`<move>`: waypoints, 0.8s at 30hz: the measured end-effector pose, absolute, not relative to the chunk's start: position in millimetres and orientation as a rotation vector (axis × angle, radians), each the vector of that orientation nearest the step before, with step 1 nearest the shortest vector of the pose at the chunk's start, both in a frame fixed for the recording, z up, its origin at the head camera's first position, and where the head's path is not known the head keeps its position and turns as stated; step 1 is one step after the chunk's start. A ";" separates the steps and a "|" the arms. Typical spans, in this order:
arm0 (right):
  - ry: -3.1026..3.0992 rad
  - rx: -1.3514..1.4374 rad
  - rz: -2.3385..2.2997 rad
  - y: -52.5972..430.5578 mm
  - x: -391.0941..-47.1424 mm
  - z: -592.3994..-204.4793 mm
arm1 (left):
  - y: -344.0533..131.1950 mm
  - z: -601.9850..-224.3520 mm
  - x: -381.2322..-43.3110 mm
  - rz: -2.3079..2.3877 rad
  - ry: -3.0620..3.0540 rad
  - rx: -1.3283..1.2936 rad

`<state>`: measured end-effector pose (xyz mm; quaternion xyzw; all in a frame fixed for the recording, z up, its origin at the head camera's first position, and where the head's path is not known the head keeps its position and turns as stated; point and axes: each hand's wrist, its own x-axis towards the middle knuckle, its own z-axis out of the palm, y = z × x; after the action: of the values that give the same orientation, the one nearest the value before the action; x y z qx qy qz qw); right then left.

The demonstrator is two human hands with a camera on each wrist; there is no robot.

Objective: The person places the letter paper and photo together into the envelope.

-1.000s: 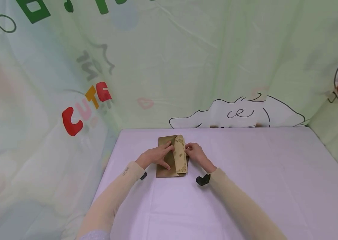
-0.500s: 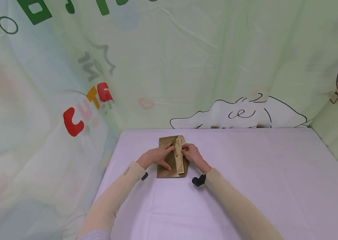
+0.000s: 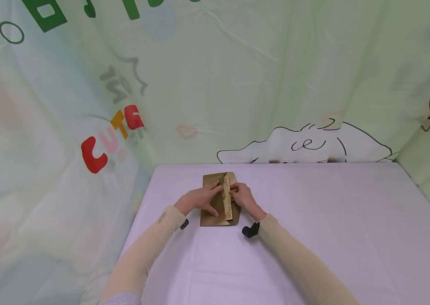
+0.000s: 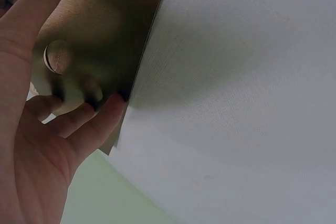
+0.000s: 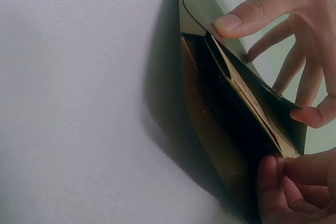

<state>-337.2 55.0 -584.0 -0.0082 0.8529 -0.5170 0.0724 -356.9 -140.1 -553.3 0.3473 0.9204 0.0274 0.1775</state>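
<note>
A gold-brown envelope (image 3: 208, 220) lies on the table, its opening to the right. Partly inside it sits a cream card (image 3: 227, 209) with a brown ornate print along its edge. My left hand (image 3: 201, 198) rests on the envelope with its fingers spread. In the left wrist view, the fingertips of that left hand (image 4: 42, 150) press the envelope's gold surface (image 4: 110, 9), which has a half-round cut. My right hand (image 3: 244, 197) pinches the card's outer edge. The right wrist view has the card (image 5: 257, 108) between the envelope's parted sides, the right hand's thumb and fingers (image 5: 310, 169) at its edge.
A pale lilac cloth (image 3: 314, 237) covers the table. Behind it hangs a light green curtain (image 3: 238, 84) with printed drawings, and another printed sheet (image 3: 47, 203) hangs at the left. A dark camera (image 3: 251, 230) is strapped at the right wrist.
The card has slid left, deeper into the envelope, so a narrower strip of it shows. My right hand has moved left with it. The left hand has stayed on the envelope.
</note>
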 end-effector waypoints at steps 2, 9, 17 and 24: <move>2.563 -0.021 -1.562 54.3 -336.7 -584.4 | -140.1 -553.5 -356.8 0.080 2.605 0.983; 2.526 -0.009 -1.608 54.7 -337.3 -586.1 | -139.9 -552.2 -356.6 0.076 2.603 0.975; 2.491 -0.027 -1.677 55.2 -337.8 -587.4 | -140.8 -552.0 -357.2 0.092 2.598 0.986; 2.467 0.031 -1.687 52.5 -336.3 -586.2 | -141.3 -553.2 -357.4 0.104 2.597 0.991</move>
<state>-336.3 52.5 -586.2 0.0103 0.8231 -0.5626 0.0762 -357.4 -141.3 -553.2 0.3504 0.9185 0.0367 0.1793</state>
